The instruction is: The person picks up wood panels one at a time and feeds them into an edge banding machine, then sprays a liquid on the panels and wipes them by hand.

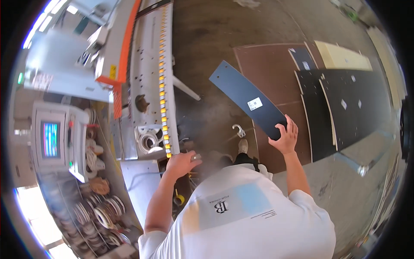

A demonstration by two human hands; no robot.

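The right hand (286, 137) grips the near end of a long blue-grey board panel (244, 97), thumb and fingers spread around that end. The panel hangs at a slant in the air between the roller rail (162, 93) and the brown board (263, 64) on the floor. The left hand (179, 165) is curled by the rail's near end; a small pale piece shows at its fingers, but I cannot tell whether it is gripped.

The panel looks stiff, fairly light and smooth-faced, so perhaps a little slippery, with corners liable to chip. Its long edges near the middle should balance best.
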